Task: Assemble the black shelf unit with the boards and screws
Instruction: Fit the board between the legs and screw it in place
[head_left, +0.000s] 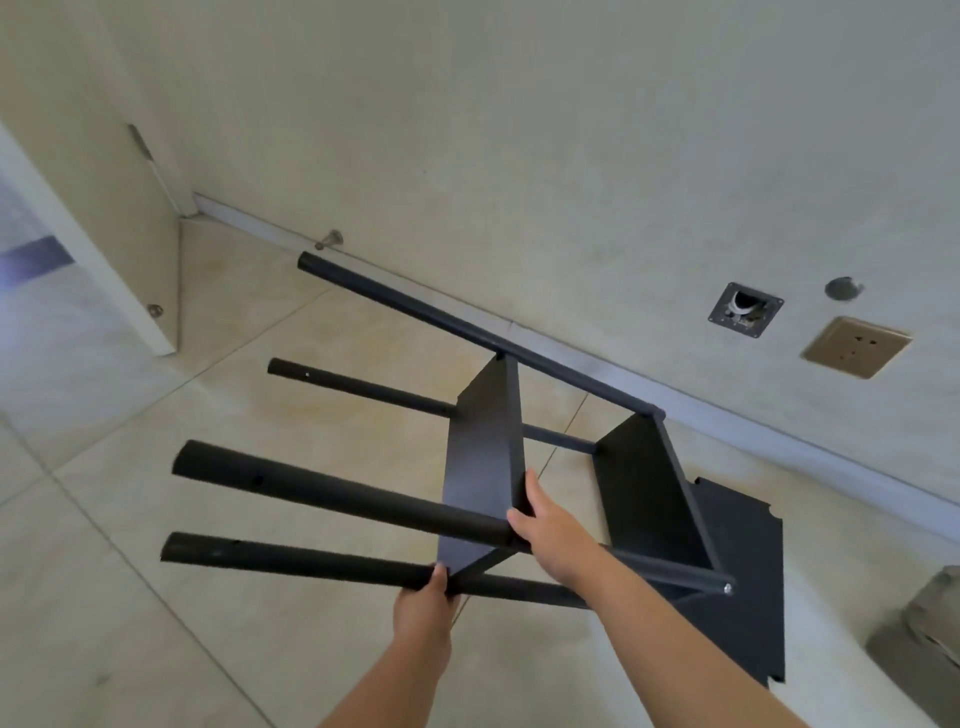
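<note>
The black shelf unit (483, 457) is being held tipped on its side above the tiled floor (156, 597), four round poles pointing off to the left and two boards already fixed between them. The nearer board (480, 467) is standing on edge in the middle of the frame; the second board (654, 499) is sitting at the right-hand ends of the poles. A silver screw head (727, 588) is showing at the near right corner of that second board.

A loose black board (743, 582) with notched corners is lying flat on the floor under the right end of the unit, partly hidden by it.

The person's right hand (545, 525) is reaching forward with the arm stretched out, its grip closing round the near edge of the middle board where the upper front pole (332, 493) meets it. The left hand (423, 603) is coming up from below, fingers wrapping the lowest pole (291, 558) just beside that same board.

Along the wall (519, 130) behind, a brass-coloured socket plate (856, 347) is set low down, with an open metal wall box (745, 309) and a round plugged hole (842, 288) near it. A door (93, 171) is standing open on the left, and a small doorstop (330, 240) is sticking out of the skirting. Something grey-brown and crumpled (924, 644) is lying at the right edge; I cannot tell what it is. No writing is readable.
</note>
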